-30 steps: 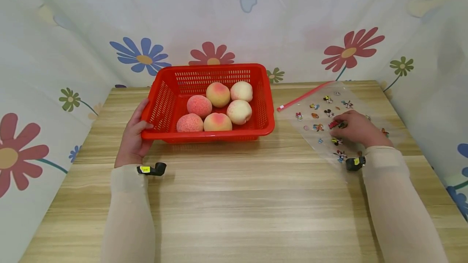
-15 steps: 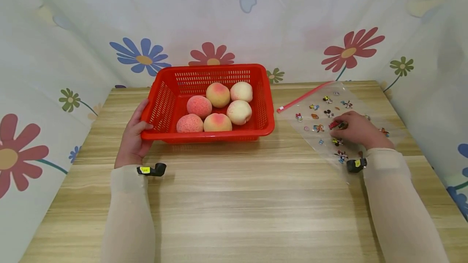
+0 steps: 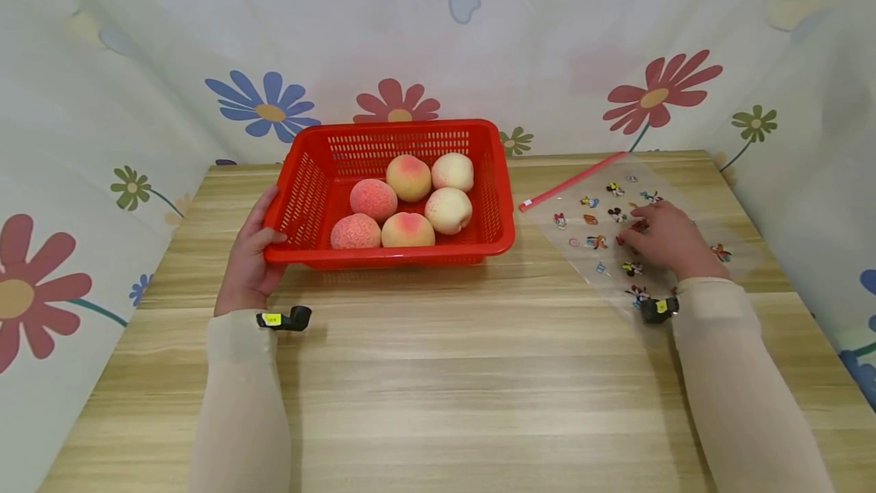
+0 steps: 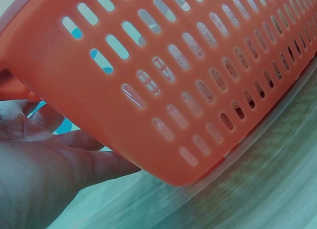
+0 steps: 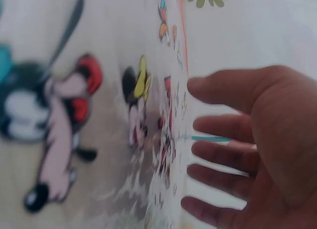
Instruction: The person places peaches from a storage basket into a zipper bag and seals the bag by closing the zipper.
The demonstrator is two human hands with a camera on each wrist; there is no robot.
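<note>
In the head view my left hand (image 3: 249, 261) grips the left end of a red plastic basket (image 3: 503, 196), its thumb over the rim. The left wrist view shows that hand (image 4: 54, 164) against the basket's slotted wall (image 4: 79, 95). Several peaches (image 3: 407, 230) lie inside, some pink, some pale. At the right, my right hand (image 3: 674, 242) is over a clear zip bag (image 3: 575, 261) printed with cartoon figures, lying flat. In the right wrist view this hand (image 5: 267, 140) has its fingers extended and apart, with nothing between them. Fingertip contact with the bag is hard to tell.
The bag's red zip strip (image 3: 571, 182) runs slantwise near the basket's right side. Behind the wooden table (image 3: 465, 386) hangs a white cloth (image 3: 547, 44) printed with flowers, and it also covers both sides.
My right hand has shifted slightly up, and its fingertips have come apart from the red and dark patch they were closed at. The left hand and basket stay put.
</note>
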